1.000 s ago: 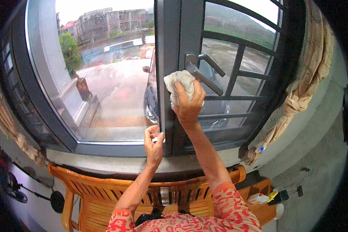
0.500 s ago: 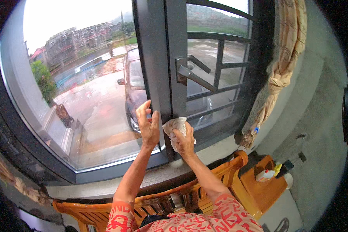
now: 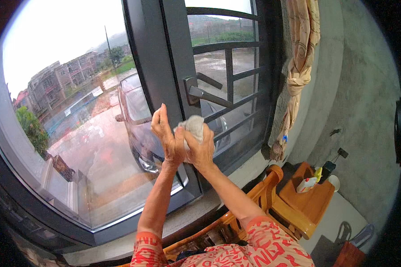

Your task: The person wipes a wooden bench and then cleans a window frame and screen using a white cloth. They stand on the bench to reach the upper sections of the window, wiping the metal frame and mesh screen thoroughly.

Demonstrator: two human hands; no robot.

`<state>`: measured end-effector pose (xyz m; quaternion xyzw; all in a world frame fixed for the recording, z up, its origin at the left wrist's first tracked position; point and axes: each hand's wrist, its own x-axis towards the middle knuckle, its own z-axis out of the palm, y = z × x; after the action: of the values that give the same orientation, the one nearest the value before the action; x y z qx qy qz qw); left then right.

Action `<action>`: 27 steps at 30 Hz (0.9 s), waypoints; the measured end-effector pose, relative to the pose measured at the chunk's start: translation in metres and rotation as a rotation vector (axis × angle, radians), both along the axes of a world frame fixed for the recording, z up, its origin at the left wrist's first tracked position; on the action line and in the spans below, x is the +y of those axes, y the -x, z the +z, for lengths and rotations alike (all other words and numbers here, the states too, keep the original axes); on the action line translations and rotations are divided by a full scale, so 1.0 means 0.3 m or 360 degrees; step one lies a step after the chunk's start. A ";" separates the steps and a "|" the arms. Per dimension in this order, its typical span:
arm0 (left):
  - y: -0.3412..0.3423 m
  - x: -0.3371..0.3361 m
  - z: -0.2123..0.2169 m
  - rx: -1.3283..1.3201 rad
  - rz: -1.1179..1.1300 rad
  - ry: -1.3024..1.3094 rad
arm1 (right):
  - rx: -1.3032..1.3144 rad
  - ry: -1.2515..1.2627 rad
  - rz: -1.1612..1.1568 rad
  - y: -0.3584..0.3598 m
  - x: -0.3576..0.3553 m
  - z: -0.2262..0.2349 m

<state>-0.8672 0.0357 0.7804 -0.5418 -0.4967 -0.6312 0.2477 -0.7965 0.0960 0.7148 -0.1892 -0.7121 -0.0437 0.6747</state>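
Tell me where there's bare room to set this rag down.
The grey sill between the window frame and the wooden chair lies bare. The side table is crowded at its far end by a spray bottle, bare nearer.

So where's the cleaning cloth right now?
The cloth sits mid-frame in the right hand, against the dark window frame below the handle.

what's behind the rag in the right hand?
The pale rag in the right hand lies against the dark upright window frame, below the lever handle. The left hand lies flat beside it. The strip of frame under rag and hands is hidden.
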 end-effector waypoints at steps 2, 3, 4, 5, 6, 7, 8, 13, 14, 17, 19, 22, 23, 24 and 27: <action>0.016 0.022 -0.017 0.0015 -0.0032 -0.0010 | -0.0053 -0.0009 -0.0024 -0.005 -0.015 -0.066; 0.017 0.034 -0.027 0.0014 -0.0006 -0.0009 | -0.0111 0.0035 -0.0028 -0.015 -0.021 -0.115; 0.014 0.042 -0.028 0.0016 0.0022 -0.0013 | -0.0165 0.0076 -0.0031 -0.024 -0.029 -0.164; 0.013 0.050 -0.028 0.0018 0.0048 -0.0017 | -0.0220 0.0115 -0.0034 -0.036 -0.038 -0.213; 0.011 0.060 -0.031 0.0065 0.0075 -0.0059 | -0.0316 0.0186 0.0007 -0.057 -0.048 -0.270; 0.011 0.068 -0.036 0.0098 0.0111 -0.0062 | -0.0416 0.0255 0.0048 -0.083 -0.056 -0.331; 0.011 0.077 -0.038 0.0130 0.0145 -0.0071 | -0.0515 0.0319 0.0088 -0.110 -0.057 -0.366; 0.067 0.123 -0.065 0.0316 0.0401 -0.0192 | -0.0073 0.0320 0.0448 -0.242 -0.074 -0.113; 0.075 0.123 -0.074 0.0323 0.0443 -0.0201 | -0.0017 0.0137 0.0417 -0.264 -0.067 0.006; 0.080 0.117 -0.091 0.0309 0.0537 -0.0160 | 0.0031 0.0322 0.0353 -0.282 -0.023 0.267; 0.070 0.126 -0.084 0.0289 0.0565 -0.0154 | -0.0134 0.0389 0.0264 -0.279 0.021 0.347; 0.050 0.127 -0.080 0.0278 0.0566 -0.0209 | -0.0348 0.0545 0.0278 -0.310 0.023 0.410; 0.045 0.130 -0.075 0.0274 0.0558 -0.0217 | -0.0371 0.0553 0.0359 -0.322 0.049 0.423; 0.043 0.134 -0.077 0.0264 0.0564 -0.0208 | -0.0395 0.0572 0.0441 -0.335 0.069 0.427; 0.055 0.144 -0.081 0.0272 0.0587 -0.0203 | -0.0507 0.0717 0.0478 -0.349 0.073 0.454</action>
<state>-0.8839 0.0788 0.7560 -0.4765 -0.5237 -0.5571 0.4340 -0.6919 0.1178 0.8510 -0.2174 -0.8205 0.1861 0.4948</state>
